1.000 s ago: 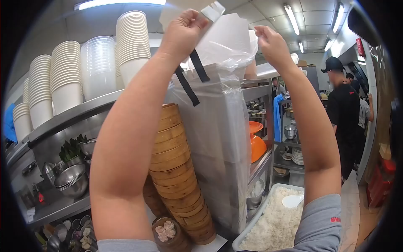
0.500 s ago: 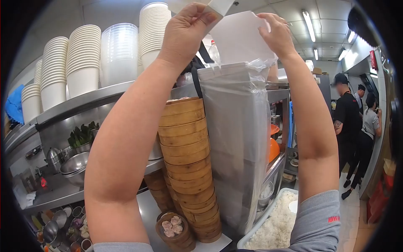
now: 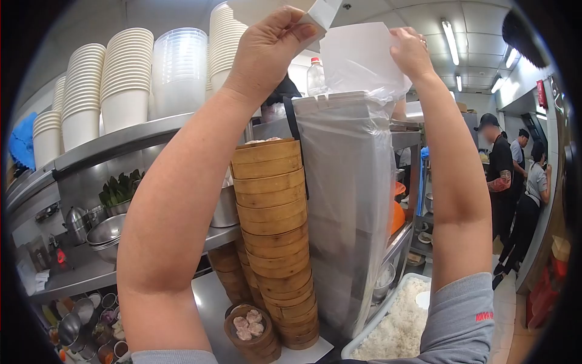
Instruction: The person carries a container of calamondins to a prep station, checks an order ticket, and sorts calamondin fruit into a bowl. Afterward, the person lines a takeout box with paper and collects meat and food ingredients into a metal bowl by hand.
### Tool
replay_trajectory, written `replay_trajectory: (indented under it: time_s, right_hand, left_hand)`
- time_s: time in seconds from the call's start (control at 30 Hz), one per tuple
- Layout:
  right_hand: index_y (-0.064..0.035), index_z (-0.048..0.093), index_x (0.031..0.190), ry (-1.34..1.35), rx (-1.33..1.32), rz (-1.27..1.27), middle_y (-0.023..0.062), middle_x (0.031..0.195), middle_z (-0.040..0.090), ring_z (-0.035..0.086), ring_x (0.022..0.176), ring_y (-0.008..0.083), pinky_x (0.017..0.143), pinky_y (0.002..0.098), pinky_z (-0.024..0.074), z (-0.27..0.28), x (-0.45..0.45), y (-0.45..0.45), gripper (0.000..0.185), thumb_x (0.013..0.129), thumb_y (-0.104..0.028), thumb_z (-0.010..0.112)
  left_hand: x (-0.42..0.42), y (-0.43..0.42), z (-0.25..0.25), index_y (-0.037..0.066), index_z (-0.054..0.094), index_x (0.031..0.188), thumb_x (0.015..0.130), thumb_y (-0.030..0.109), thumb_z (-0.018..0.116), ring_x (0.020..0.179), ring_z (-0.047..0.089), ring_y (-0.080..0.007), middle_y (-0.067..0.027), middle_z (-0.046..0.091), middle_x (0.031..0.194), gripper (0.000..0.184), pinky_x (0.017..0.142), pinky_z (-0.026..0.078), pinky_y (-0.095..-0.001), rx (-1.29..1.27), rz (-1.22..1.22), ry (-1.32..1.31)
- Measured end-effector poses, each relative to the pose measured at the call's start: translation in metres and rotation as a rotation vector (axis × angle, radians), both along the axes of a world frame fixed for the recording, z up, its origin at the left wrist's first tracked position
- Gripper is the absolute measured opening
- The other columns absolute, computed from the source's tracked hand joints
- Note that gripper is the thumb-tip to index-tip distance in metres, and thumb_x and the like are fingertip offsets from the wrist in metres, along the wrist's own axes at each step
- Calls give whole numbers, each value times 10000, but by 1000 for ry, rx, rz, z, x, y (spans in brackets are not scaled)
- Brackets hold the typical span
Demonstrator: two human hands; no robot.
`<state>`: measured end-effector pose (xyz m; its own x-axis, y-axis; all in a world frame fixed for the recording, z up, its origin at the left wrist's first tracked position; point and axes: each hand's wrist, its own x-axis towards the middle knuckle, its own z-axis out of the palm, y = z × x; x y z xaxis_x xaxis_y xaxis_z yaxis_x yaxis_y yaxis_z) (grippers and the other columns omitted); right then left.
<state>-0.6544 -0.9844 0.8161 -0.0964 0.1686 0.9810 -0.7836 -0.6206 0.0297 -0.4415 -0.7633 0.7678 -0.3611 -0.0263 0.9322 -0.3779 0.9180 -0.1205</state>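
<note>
Raised at the top of the view, my left hand [image 3: 267, 48] pinches a white folded piece of card [image 3: 324, 15] between thumb and fingers. My right hand [image 3: 413, 53] grips the right edge of a larger white sheet [image 3: 356, 56], which stands above a tall bin wrapped in clear plastic [image 3: 339, 164]. The sheet's lower edge is partly hidden by the plastic. Left of the bin rises a tall stack of bamboo steamers [image 3: 273, 212]. A small steamer [image 3: 251, 346] holding several dumplings [image 3: 248, 325] sits at its foot.
Stacked paper tubs [image 3: 126, 79] and clear plastic tubs [image 3: 180, 73] line the upper shelf [image 3: 115, 142] on the left. A container of rice [image 3: 394, 330] is low on the right. A capped bottle [image 3: 315, 77] stands behind the bin. Several people [image 3: 502, 164] are in the aisle.
My right hand and the white sheet have shifted right and slightly down. More of the bottle behind shows. My left hand still pinches the card. The co-workers have changed posture.
</note>
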Motion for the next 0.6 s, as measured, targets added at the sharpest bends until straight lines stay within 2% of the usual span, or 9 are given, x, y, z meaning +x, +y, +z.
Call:
replay_trajectory:
  time_s: [0.13, 0.2, 0.33, 0.4, 0.43, 0.5, 0.53, 0.57, 0.6]
  right_hand:
    - [-16, 554, 1166, 121, -43, 218, 97, 1061, 607, 542, 1017, 233, 905, 352, 430, -12, -2, 39, 414, 791, -180, 611]
    - [2, 572, 1092, 286, 118, 748, 42, 961, 606, 540, 886, 145, 811, 280, 437, -12, -1, 40, 393, 785, -230, 654]
    - [15, 604, 989, 228, 239, 807, 4, 872, 596, 531, 778, 97, 730, 258, 440, -18, -3, 32, 347, 791, -264, 658]
    - [19, 628, 911, 238, 461, 544, 33, 747, 587, 542, 721, 108, 674, 283, 448, -14, -15, 23, 297, 766, -239, 651]
    - [19, 628, 911, 238, 459, 544, 33, 747, 587, 542, 721, 108, 674, 283, 448, -12, -19, 18, 297, 766, -239, 651]
    - [7, 643, 856, 337, 452, 133, 110, 708, 610, 595, 689, 175, 636, 323, 457, -9, -25, 7, 267, 758, -239, 612]
    - [-31, 657, 862, 191, 353, 11, 165, 799, 640, 627, 772, 265, 709, 379, 465, -15, -21, 16, 256, 776, -264, 594]
    - [-31, 657, 862, 188, 352, 8, 165, 799, 640, 627, 772, 265, 709, 379, 465, -18, -15, 25, 256, 776, -264, 594]
    - [-62, 677, 865, 112, 86, -73, 147, 820, 655, 625, 786, 295, 707, 399, 477, -21, -8, 34, 259, 775, -283, 576]
  left_hand:
    - [1, 3, 0, 40, 594, 908, 887, -23, 554, 823, 538, -36, 25, 591, 837, 78, 764, 433, -176, -16, 41, -9]
    - [2, 4, 0, 36, 591, 903, 888, -29, 546, 824, 539, -38, 26, 590, 832, 80, 768, 436, -180, -9, 45, -16]
    - [3, 3, 2, 36, 589, 896, 891, -25, 544, 813, 534, -38, 25, 588, 829, 75, 762, 433, -181, -3, -101, -19]
    - [1, 7, 1, 38, 587, 898, 901, 6, 552, 797, 529, -39, 30, 587, 821, 48, 743, 426, -181, -11, -67, -25]
    - [2, 9, 2, 38, 587, 898, 901, 6, 552, 797, 529, -39, 30, 587, 821, 48, 743, 426, -181, -13, -67, -26]
    - [3, 11, 4, 39, 588, 904, 908, 44, 563, 784, 523, -38, 39, 586, 810, 26, 726, 417, -182, -5, 20, 26]
    - [2, 12, 4, 39, 588, 904, 908, 44, 563, 784, 523, -38, 39, 586, 810, 26, 726, 417, -182, -6, 17, 24]
    - [1, 13, 3, 39, 588, 907, 910, 55, 565, 782, 523, -38, 42, 586, 806, 28, 723, 416, -184, -48, 34, 12]
    - [0, 15, 3, 39, 588, 910, 911, 66, 568, 779, 523, -37, 45, 586, 802, 34, 721, 416, -186, -90, 51, 1]
